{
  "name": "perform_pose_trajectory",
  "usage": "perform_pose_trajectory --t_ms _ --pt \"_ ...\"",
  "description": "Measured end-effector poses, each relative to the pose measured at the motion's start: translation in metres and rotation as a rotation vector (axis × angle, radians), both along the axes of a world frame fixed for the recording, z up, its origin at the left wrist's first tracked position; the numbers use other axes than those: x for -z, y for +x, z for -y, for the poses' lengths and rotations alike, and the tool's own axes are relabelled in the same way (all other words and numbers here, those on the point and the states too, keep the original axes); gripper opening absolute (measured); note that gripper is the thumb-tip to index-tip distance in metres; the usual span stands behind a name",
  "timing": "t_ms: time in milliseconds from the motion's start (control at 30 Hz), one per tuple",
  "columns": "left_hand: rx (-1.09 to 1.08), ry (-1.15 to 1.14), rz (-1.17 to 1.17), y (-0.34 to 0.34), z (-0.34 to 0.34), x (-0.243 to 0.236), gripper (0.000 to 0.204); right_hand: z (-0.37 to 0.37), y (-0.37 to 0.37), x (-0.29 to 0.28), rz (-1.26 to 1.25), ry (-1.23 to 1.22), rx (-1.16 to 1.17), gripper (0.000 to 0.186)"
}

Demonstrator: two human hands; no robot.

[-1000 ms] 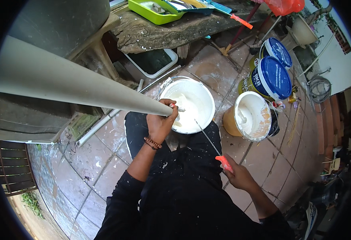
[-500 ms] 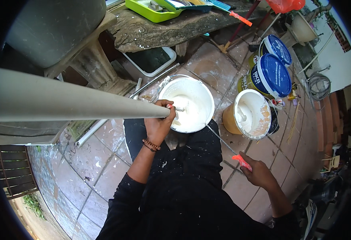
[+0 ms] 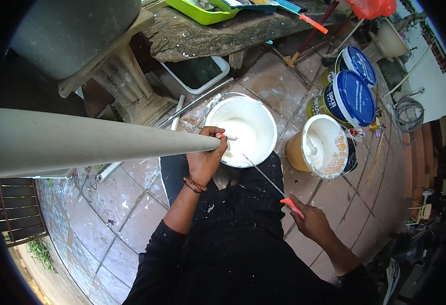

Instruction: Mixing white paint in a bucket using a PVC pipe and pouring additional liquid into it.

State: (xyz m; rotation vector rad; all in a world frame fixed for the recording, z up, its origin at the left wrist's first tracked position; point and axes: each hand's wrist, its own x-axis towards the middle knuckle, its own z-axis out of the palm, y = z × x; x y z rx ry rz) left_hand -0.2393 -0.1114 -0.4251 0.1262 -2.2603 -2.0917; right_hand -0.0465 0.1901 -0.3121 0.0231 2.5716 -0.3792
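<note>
A white bucket (image 3: 260, 109) holding white paint stands between my knees. My left hand (image 3: 204, 158) is closed around the narrow-looking end of a long pale grey pole (image 3: 101, 133), over the bucket's left side. At its fingertips shows a small red-and-white piece (image 3: 226, 136), whose kind I cannot make out. My right hand (image 3: 312, 222) grips the orange handle (image 3: 291, 207) of a thin metal rod tool (image 3: 268, 178). The rod slants up and left, its far end over the near inside of the bucket.
A second paint-smeared bucket (image 3: 295, 152) stands to the right, with blue-lidded paint pails (image 3: 355, 99) behind it. A wooden plank bench (image 3: 202, 38) carries a green tray (image 3: 210, 15). The tiled floor (image 3: 126, 203) is spattered with paint. A coiled hose (image 3: 409, 113) lies far right.
My right hand has moved left and slightly down with the rod tool, whose end now reaches over the bucket's inside. My left hand stays closed on the pole.
</note>
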Motion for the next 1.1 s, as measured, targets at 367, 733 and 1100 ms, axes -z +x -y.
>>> perform_pose_trajectory --t_ms 367,733,1100 --pt "0.008 -0.042 0.015 -0.005 -0.003 -0.006 0.023 -0.007 0.007 -0.006 -0.018 0.088 0.045 0.063" --pt "-0.012 -0.012 -0.03 -0.011 -0.003 0.005 0.019 0.003 0.006 -0.05 0.128 -0.095 0.184 0.061" --pt "-0.017 -0.063 -0.099 -0.013 -0.003 0.011 0.018 0.01 0.0 -0.002 -0.011 0.09 0.059 0.065"
